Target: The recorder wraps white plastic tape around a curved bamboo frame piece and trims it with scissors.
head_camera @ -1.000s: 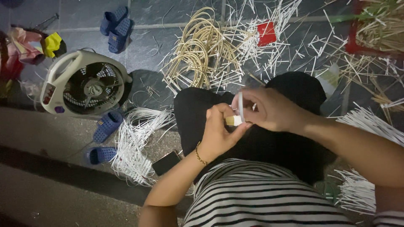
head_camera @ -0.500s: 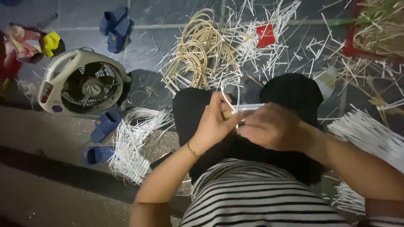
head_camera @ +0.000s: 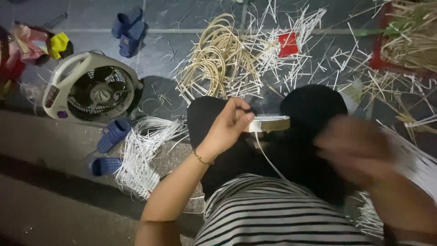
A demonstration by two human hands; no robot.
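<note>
My left hand (head_camera: pixel 230 125) pinches one end of a short bundle of flat pale strips (head_camera: pixel 269 123), held level above my black-clad knees. One thin white strip (head_camera: pixel 266 157) trails down from the bundle toward my striped shirt. My right hand (head_camera: pixel 355 148) is blurred with motion, lower and to the right, apart from the bundle; I cannot tell whether it holds anything. A thin bracelet circles my left wrist.
A white floor fan (head_camera: pixel 91 89) lies at the left. Blue sandals (head_camera: pixel 114 134) and a pile of white strips (head_camera: pixel 141 155) lie near it. Coiled tan cane (head_camera: pixel 218 61), scattered white offcuts, a red scrap (head_camera: pixel 288 44) and a red crate of reeds (head_camera: pixel 405 41) lie ahead.
My right hand has let go of the bundle and swung down to the right. The left hand keeps the bundle, now level.
</note>
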